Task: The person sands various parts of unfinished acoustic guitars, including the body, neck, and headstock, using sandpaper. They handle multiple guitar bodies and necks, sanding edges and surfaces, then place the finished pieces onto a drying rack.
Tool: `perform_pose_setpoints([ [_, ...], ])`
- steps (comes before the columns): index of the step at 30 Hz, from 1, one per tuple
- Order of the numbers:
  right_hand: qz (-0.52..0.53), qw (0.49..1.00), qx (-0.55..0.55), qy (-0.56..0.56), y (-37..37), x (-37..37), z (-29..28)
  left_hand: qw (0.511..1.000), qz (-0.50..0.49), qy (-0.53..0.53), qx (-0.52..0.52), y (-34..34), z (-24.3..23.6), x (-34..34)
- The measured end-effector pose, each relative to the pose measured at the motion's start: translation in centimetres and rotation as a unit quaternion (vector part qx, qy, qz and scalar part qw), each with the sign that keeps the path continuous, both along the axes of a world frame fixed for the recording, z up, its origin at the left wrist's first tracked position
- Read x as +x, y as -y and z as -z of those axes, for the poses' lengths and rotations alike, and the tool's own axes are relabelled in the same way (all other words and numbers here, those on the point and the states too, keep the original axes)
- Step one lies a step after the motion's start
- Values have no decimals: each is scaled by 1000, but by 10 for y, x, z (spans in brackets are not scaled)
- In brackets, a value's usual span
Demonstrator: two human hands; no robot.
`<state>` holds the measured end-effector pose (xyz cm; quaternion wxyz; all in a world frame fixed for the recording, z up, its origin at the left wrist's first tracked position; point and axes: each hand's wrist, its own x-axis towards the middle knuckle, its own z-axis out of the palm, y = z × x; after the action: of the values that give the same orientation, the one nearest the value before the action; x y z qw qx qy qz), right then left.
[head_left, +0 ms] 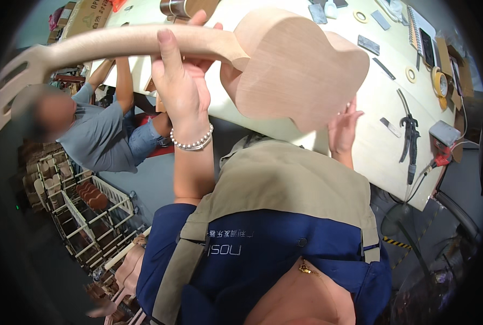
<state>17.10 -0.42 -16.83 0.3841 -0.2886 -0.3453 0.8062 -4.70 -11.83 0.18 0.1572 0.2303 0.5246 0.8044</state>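
Observation:
An unfinished pale wooden stringed-instrument body point(298, 70) is held up in front of me, its long neck point(95, 43) reaching left to a slotted headstock point(14, 76). My left hand point(182, 86), with a beaded bracelet on the wrist, grips the neck near its heel, thumb across it and fingers behind. At the lower right edge of the body, my right hand point(341, 127) holds it, with part of the fingers hidden behind the wood.
A pale workbench point(379, 162) bears tape rolls point(441, 82), sanding blocks point(368, 45), a black clamp point(409, 141), a phone point(426, 46) and cables. A co-worker in grey point(103, 135) sits at left, near wheeled racks point(84, 206) of wooden parts.

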Motion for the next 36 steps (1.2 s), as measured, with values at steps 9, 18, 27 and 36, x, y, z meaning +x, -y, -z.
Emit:
perform_pose_setpoints([
  [9, 21, 997, -6, -70, -11, -6, -17, 997, -18, 73, -21, 36, 31, -7],
  [18, 1, 998, 32, -59, -13, -12, -32, 977, -63, 199, 46, 65, 69, -29],
  [27, -52, 995, 68, -57, -11, -17, -59, 965, -84, 239, 65, 78, 89, -39],
  [36, -25, 998, 56, -33, -13, -15, -52, 963, -104, 240, 61, 69, 80, -33],
])
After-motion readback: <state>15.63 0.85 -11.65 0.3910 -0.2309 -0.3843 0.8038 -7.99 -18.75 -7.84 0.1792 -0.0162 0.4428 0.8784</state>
